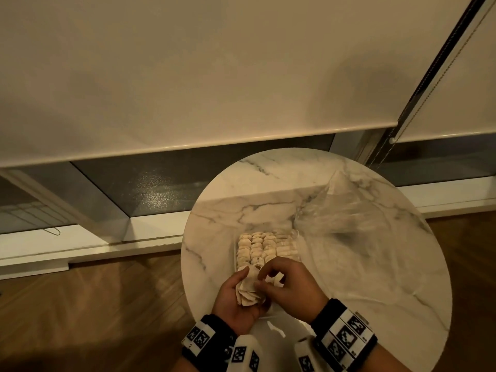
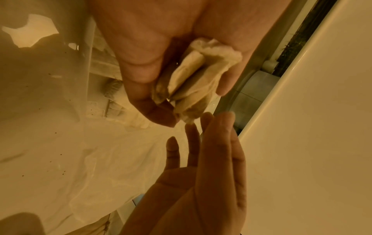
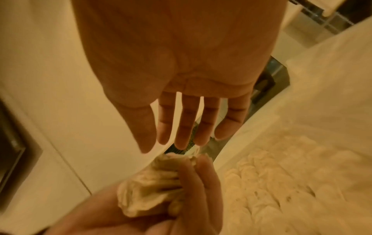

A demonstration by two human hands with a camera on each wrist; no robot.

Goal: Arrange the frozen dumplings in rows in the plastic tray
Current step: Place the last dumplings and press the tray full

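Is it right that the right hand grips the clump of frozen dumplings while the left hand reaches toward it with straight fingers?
No, the hands are swapped. The left hand grips the clump of dumplings, and the right hand reaches toward it with straight fingers; the right wrist view shows this.

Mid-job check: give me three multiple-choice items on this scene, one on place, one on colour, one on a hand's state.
1. Where is the clump of pale frozen dumplings not yet in the tray?
A on the floor
B in the left hand
C on the crumpled clear plastic bag

2. The round tabletop is:
A white marble-patterned
B black
C green

3. The right hand is:
A clenched in a fist
B out of view
C fingers straight, holding nothing

B: the left hand's grip wraps the clump. A: grey veins on white. C: the right wrist view shows extended fingers.
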